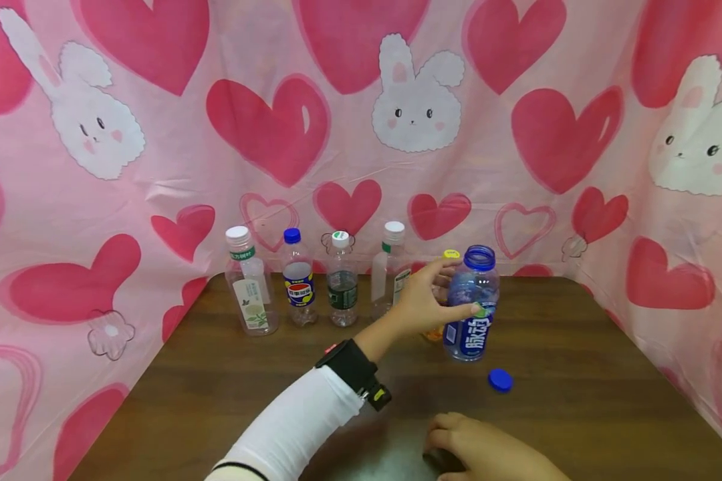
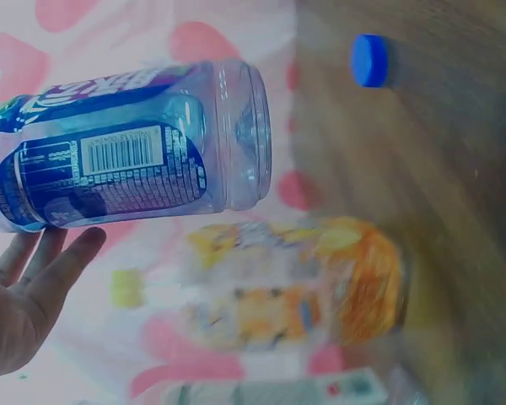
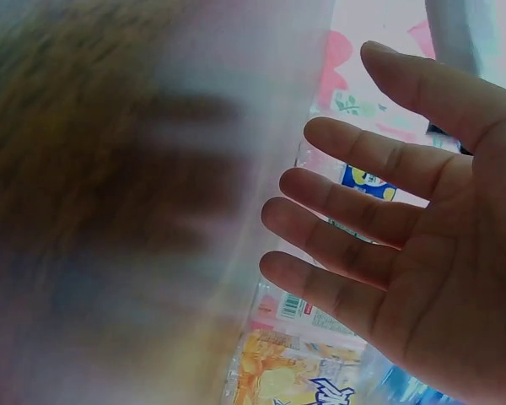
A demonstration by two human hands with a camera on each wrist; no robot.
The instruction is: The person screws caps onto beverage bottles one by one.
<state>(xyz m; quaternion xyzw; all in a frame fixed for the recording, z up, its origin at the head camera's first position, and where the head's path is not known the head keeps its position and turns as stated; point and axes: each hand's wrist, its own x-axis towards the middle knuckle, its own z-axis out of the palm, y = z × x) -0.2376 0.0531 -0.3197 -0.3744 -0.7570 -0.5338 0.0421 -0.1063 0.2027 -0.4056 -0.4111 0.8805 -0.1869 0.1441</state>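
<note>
My left hand [image 1: 424, 300] grips a blue, open-mouthed drink bottle [image 1: 472, 334], thumb across its front and fingers behind. The bottle leans slightly in the head view. Seen from the left wrist, the bottle [image 2: 118, 152] has a barcode label, and its base shows against the curtain. A blue cap [image 1: 501, 380] lies on the table just in front of it. Next to my left hand stands a bottle with orange contents and a yellow cap [image 2: 126, 288]. My right hand [image 1: 487, 444] is low over the table's near part, fingers relaxed and nothing in them.
Along the back of the wooden table [image 1: 553, 334] stand several clear bottles: a white-capped one [image 1: 253, 294] at far left, a blue-capped one [image 1: 299, 284], a green-labelled one [image 1: 341, 287] and another white-capped one [image 1: 388, 274]. A pink heart-and-rabbit curtain [image 1: 349, 160] hangs behind and at the sides.
</note>
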